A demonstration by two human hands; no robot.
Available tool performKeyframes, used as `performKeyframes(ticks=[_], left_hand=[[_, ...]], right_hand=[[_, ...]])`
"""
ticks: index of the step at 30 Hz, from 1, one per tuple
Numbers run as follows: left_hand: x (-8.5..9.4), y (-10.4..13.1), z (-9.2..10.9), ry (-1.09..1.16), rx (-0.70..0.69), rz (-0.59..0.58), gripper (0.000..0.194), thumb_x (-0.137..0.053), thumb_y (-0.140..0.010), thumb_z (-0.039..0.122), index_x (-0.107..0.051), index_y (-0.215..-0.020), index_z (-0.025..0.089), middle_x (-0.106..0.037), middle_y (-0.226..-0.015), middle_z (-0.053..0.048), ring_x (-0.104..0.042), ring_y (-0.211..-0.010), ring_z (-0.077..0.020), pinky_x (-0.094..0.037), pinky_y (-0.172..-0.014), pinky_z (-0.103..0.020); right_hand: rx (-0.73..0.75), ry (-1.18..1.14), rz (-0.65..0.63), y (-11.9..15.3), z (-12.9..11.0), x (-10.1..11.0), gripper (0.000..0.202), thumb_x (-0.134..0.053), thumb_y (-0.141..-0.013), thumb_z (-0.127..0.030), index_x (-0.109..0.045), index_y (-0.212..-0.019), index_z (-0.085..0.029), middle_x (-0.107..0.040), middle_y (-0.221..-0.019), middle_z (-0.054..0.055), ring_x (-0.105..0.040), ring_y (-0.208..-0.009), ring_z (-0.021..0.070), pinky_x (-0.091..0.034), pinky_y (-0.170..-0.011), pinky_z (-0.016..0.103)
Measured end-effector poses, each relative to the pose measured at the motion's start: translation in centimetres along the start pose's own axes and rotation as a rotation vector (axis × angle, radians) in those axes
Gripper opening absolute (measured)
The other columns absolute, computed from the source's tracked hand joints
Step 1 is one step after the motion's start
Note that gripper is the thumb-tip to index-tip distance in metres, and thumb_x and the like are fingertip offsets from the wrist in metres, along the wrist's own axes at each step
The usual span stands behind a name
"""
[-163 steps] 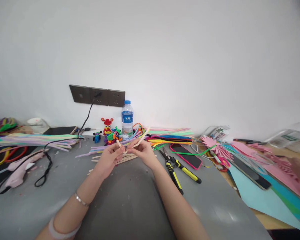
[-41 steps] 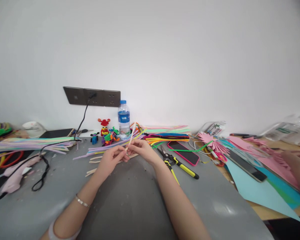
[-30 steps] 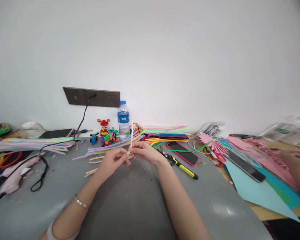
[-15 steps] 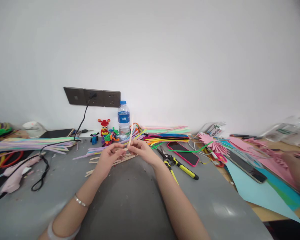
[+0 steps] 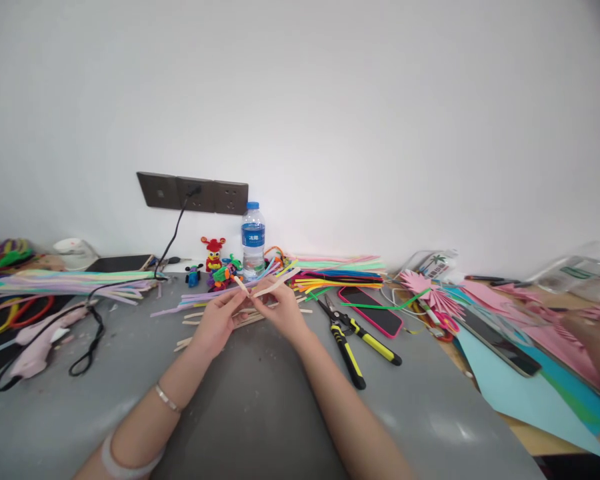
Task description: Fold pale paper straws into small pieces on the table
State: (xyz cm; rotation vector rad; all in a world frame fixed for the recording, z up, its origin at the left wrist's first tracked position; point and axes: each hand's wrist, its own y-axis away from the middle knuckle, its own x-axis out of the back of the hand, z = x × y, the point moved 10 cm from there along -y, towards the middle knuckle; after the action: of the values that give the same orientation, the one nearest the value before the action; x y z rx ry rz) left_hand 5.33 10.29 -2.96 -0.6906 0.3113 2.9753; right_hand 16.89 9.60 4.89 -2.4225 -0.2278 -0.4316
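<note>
A cream pipe cleaner is pinched between both hands above the grey table. Its short end points up and left, and its longer part slants up and right over the right fingers. My left hand is closed, thumb and fingertips at the pipe cleaner's bend. My right hand is closed on it just beside, the fingertips of both hands almost touching. Beneath and behind the hands lie more cream pipe cleaners, partly hidden. Pruning shears with yellow and black handles lie right of my right forearm.
Behind the hands stand a water bottle and small pipe-cleaner figures. A pink-cased phone lies beyond the shears. A pink glue gun with a black cord is at left. Another person's hand is over pink paper at right.
The pipe cleaner stood upright between my fingers; now it is bent, its long part leaning right. My right forearm has shifted left, uncovering more of the shears. The view has shifted slightly.
</note>
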Motion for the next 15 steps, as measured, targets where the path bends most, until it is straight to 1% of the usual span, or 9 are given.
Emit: performKeyframes(ticks=[5, 8, 11, 13, 15], left_hand=[[0.5, -0.3, 0.3, -0.004, -0.032, 0.031, 0.034, -0.086, -0.056, 0.036, -0.075, -0.081, 0.015, -0.073, -0.078, -0.005, -0.065, -0.071, -0.0139, -0.049, -0.057, -0.021], [0.5, -0.5, 0.1, 0.027, -0.030, 0.012, 0.031, -0.086, -0.056, 0.033, -0.075, -0.079, 0.015, -0.072, -0.078, -0.003, -0.063, -0.070, -0.0118, -0.050, -0.061, -0.020], [0.1, -0.7, 0.0, 0.010, -0.027, -0.043, 0.028, -0.085, -0.058, 0.031, -0.074, -0.077, 0.014, -0.069, -0.072, -0.001, -0.060, -0.066, -0.0094, -0.051, -0.066, -0.020], [-0.3, -0.6, -0.2, -0.021, -0.005, -0.100, 0.027, -0.084, -0.062, 0.032, -0.074, -0.079, 0.014, -0.067, -0.070, -0.001, -0.058, -0.064, -0.0082, -0.050, -0.066, -0.019], [-0.9, -0.3, -0.4, -0.058, 0.027, -0.171, 0.025, -0.082, -0.065, 0.032, -0.074, -0.078, 0.013, -0.065, -0.069, 0.000, -0.056, -0.064, -0.0081, -0.049, -0.066, -0.019]], right_hand=[[-0.006, -0.032, -0.035, -0.1, 0.0, -0.1, 0.013, -0.057, -0.087, -0.027, -0.067, -0.080, -0.021, -0.061, -0.082, 0.005, -0.052, -0.072, 0.0174, -0.041, -0.063, 0.028], [-0.018, -0.026, -0.040, -0.1, 0.2, 0.0, 0.018, -0.055, -0.089, -0.030, -0.068, -0.080, -0.021, -0.062, -0.081, 0.005, -0.051, -0.069, 0.0167, -0.040, -0.062, 0.028], [-0.065, -0.059, -0.055, -0.1, 0.9, 0.1, 0.022, -0.055, -0.090, -0.034, -0.067, -0.080, -0.020, -0.060, -0.077, 0.004, -0.050, -0.066, 0.0156, -0.040, -0.061, 0.027], [-0.129, -0.144, -0.070, -0.1, 1.5, 0.2, 0.020, -0.058, -0.088, -0.037, -0.066, -0.084, -0.019, -0.059, -0.075, 0.003, -0.050, -0.065, 0.0147, -0.041, -0.062, 0.027], [-0.179, -0.269, -0.102, -0.1, 1.9, 0.2, 0.021, -0.062, -0.085, -0.040, -0.065, -0.088, -0.019, -0.060, -0.077, 0.002, -0.053, -0.067, 0.0147, -0.044, -0.065, 0.027]])
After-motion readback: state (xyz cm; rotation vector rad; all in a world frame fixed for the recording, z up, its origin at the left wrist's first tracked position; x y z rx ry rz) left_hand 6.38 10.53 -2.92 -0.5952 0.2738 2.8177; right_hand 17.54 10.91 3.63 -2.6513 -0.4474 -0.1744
